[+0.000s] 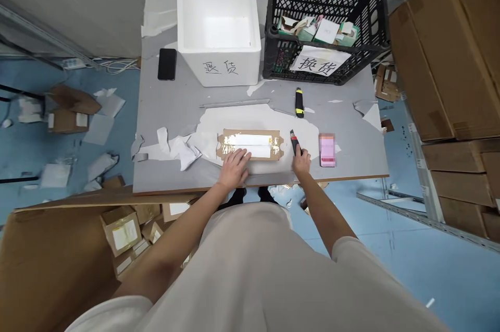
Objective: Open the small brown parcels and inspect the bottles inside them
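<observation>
A flat, long cardboard box (253,147) with a white label and shiny tape lies on the worn white patch of the table. My left hand (235,168) rests on its near left edge, fingers stretched out and lying flat. Right of the box, my right hand (302,161) is closed around a red and black utility knife (294,138), which points away from me, apart from the box. Farther back lies a yellow and black utility knife (299,102). A phone with a pink screen (327,149) is just right of my right hand.
At the table's back stand a white foam box (219,69) and a black plastic crate (328,42) holding small cartons. A black phone (166,64) and torn paper (183,152) lie at left. Below left, a large carton (50,259) holds several parcels. Stacked cartons (441,56) stand at right.
</observation>
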A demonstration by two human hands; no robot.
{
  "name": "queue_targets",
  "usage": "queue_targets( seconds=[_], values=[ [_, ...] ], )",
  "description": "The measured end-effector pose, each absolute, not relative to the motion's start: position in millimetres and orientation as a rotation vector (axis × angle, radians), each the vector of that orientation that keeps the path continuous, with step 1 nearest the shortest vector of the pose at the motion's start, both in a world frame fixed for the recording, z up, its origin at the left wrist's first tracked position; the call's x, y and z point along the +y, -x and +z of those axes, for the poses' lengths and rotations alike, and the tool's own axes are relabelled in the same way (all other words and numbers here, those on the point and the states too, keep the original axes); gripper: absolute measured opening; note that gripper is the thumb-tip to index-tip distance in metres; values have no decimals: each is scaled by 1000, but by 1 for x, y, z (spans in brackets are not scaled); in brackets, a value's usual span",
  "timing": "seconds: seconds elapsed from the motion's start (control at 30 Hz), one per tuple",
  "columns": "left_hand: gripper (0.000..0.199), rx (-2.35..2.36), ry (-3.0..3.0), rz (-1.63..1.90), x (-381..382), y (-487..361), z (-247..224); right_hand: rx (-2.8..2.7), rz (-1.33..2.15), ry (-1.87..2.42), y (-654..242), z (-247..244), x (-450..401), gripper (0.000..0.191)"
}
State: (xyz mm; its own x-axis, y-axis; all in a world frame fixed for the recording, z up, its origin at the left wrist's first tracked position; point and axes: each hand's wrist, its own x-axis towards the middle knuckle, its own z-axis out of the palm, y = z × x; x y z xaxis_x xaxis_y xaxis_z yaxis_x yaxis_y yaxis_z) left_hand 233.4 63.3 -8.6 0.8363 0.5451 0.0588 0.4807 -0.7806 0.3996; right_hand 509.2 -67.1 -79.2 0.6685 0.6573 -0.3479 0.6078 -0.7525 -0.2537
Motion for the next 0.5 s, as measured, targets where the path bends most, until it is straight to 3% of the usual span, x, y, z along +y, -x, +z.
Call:
queue_targets(
  seconds=[0.2, 0.37, 0.43, 0.5],
  values=[
    [35, 802, -2502, 429, 63, -241, 1, -841, 784, 2250, -499, -36, -34, 67],
    [23, 958, -2266, 707, 81, -210, 2, -827, 1070, 2011, -460, -6, 1, 103],
    [26, 1285, -2171, 772, 110, -177, -4, -829, 1061, 2045, -449, -3, 3, 105],
    [50, 1720, -2021, 690, 152, -138, -15, -853, 1040, 2036, -444, -3, 0, 97]
  ],
)
